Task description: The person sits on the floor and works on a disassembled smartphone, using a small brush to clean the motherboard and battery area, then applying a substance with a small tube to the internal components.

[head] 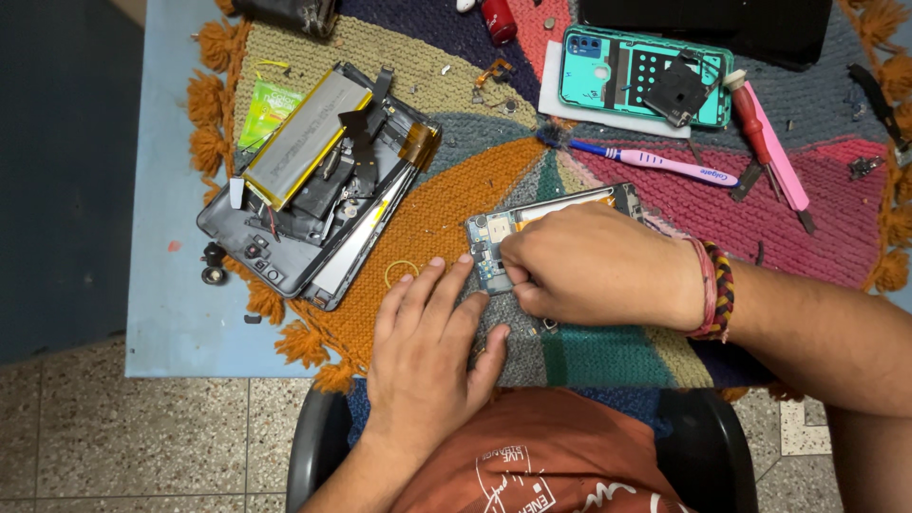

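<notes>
An opened phone [494, 237] with its circuit board exposed lies on the colourful woven mat [446, 199]. My left hand [427, 332] rests flat on the mat, fingertips against the phone's near edge. My right hand [589, 266] lies over the phone's middle, fingers curled and pinched at the board near its left end. What sits between those fingertips is hidden. Braided bands circle my right wrist.
A dismantled tablet [313, 180] with a silver battery lies at the left. Behind are a teal phone back cover [646, 76], a pink toothbrush [655, 163], a red-handled screwdriver [755, 119], pink tweezers [784, 161] and small loose parts. The blue table edge [171, 313] runs along the left.
</notes>
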